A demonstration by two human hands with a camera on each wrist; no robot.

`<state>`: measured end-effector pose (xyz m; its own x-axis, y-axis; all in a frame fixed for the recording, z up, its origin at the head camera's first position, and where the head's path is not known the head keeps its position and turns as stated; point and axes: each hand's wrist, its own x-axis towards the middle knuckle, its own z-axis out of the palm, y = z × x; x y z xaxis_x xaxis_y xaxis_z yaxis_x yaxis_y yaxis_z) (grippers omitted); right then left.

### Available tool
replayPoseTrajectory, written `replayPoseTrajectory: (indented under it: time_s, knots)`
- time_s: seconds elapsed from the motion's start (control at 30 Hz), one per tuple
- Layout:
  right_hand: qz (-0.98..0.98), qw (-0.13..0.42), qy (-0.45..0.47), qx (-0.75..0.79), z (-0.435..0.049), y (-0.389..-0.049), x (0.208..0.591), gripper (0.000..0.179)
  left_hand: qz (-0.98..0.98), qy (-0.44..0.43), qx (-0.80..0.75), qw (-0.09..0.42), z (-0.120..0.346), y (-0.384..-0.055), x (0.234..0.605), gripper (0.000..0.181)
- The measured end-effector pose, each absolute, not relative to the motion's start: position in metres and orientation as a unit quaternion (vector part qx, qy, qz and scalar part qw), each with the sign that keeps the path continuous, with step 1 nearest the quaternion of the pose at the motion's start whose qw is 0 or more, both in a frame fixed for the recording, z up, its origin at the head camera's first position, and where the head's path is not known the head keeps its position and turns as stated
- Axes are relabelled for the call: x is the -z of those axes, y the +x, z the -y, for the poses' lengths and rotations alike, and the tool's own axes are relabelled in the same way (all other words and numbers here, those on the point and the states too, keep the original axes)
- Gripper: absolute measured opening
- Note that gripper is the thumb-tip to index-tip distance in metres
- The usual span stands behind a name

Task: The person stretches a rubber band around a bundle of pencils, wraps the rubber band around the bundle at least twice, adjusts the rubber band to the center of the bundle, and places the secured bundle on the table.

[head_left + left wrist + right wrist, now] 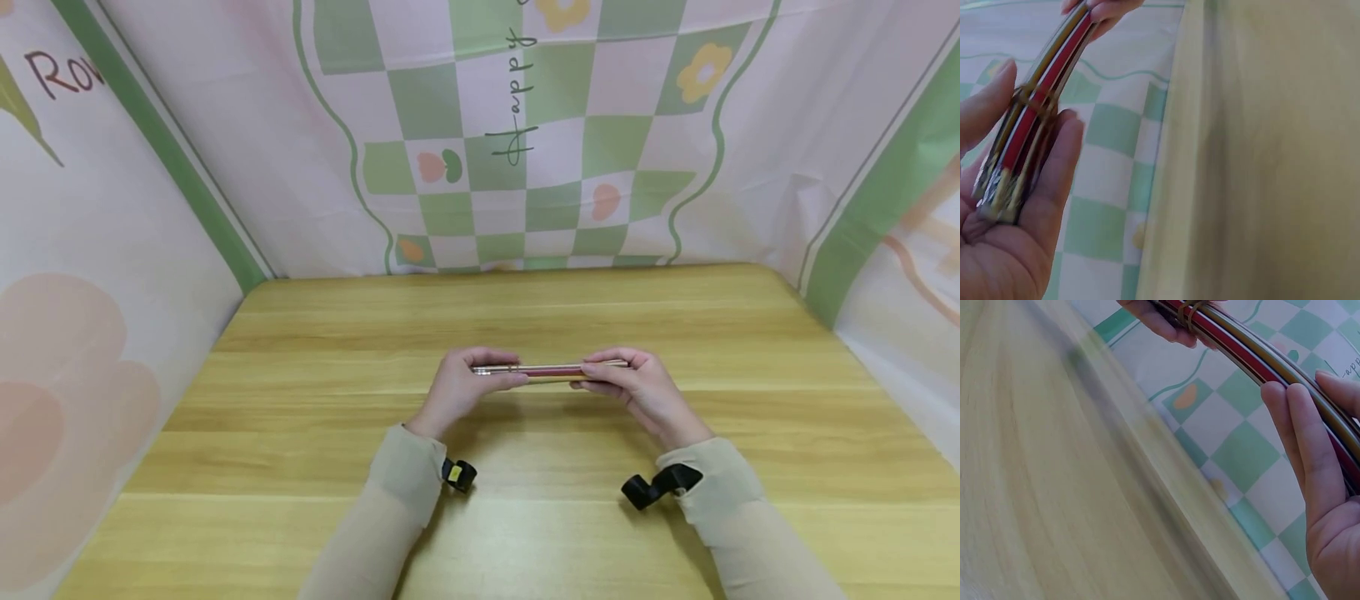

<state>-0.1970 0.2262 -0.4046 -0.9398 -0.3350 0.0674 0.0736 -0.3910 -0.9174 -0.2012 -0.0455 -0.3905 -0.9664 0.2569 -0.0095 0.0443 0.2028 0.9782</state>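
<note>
A slim bundle of pencils (553, 373), in red, yellow-gold and dark tones, is held level above the table between both hands. A rubber band (1036, 103) wraps it near its left end, where shiny metallic tips show in the left wrist view. The left hand (463, 385) grips that end between thumb and fingers, with the tips close to the palm. At the other end, the right hand (643, 390) pinches the bundle, thumb on one side and fingers on the other. The far right tips are partly hidden by the right hand.
Beneath the hands lies a wood-grain table (300, 467). A green-and-white checked cloth (495, 167) hangs behind its back edge, with printed cloth panels at the left and right. Black wrist cameras sit on both sleeves.
</note>
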Motion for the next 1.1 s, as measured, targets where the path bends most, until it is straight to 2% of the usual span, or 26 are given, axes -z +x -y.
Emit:
replayPoseTrajectory:
  time_s: [0.23,0.57,0.87,1.1]
  knots:
    - [-0.524,0.121,-0.132,0.833,-0.228,-0.197,0.406,0.026,-0.783,0.100,-0.605,0.106,0.057,-0.203,0.387,0.033]
    - [-0.547,0.126,-0.121,0.819,-0.222,-0.197,0.408,0.025,-0.797,0.105,-0.586,0.102,0.050,-0.203,0.390,0.029]
    - [-0.560,0.121,-0.117,0.811,-0.217,-0.196,0.413,0.026,-0.801,0.108,-0.581,0.092,0.046,-0.200,0.391,0.034]
    - [-0.564,0.121,-0.115,0.809,-0.215,-0.195,0.415,0.024,-0.804,0.128,-0.576,0.066,0.041,-0.198,0.395,0.033]
